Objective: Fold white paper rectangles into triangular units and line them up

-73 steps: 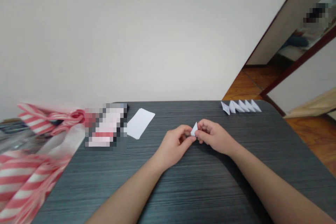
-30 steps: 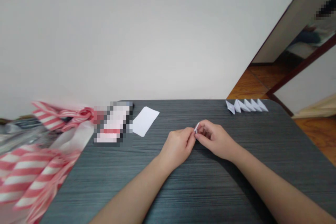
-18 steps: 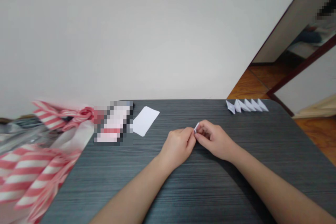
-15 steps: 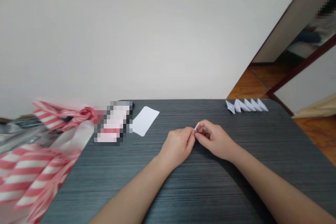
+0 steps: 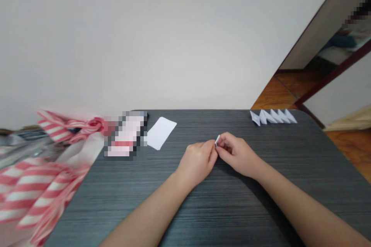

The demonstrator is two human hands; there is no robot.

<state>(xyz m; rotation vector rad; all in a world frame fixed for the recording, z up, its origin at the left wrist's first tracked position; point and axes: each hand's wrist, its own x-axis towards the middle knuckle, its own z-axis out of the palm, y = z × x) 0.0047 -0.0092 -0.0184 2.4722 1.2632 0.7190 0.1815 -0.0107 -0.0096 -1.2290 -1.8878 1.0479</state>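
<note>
- White folded paper sliver [image 5: 217, 140] pokes up between the hands near the frame's centre, its long axis tilted toward the upper right.
- Right hand [image 5: 239, 154] is nearer, its fingertips pinching the sliver's lower end.
- Left hand [image 5: 197, 164] is curled narrow, its fingers pressed close against the right hand; whether it also grips the sliver is hidden.
- Row of folded paper pieces [image 5: 272, 117] lies along the far edge of the dark grey table [image 5: 232, 216], at the upper right.
- Blank paper rectangle [image 5: 161, 133] lies up and left of the hands.

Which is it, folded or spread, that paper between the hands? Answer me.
Folded: the paper shows as a narrow white point pinched between the left hand and right hand, unlike the flat slip.
</note>
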